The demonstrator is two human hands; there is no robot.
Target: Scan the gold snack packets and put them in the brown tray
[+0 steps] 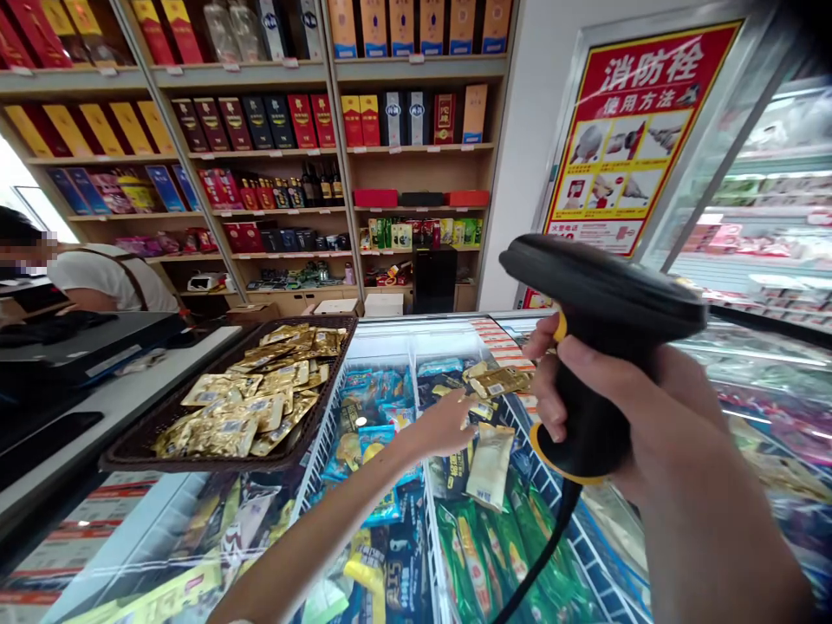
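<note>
Wire-divided shop freezer (383, 340) is sitting beneath the person's outstretched arms.
Right hand (640, 407) is clenching a black-and-yellow barcode scanner (598, 295); open left hand (442, 425) is reaching just beside a gold foil sachet (497, 381).

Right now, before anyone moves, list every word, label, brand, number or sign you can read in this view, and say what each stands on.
"消防栓" on the red-and-yellow wall poster
"使用方法" beneath it on the same poster
Too small or blurred to read: the gold packets on the brown tray, the freezer packets and the shelf boxes
No readable text on the black barcode scanner
</note>
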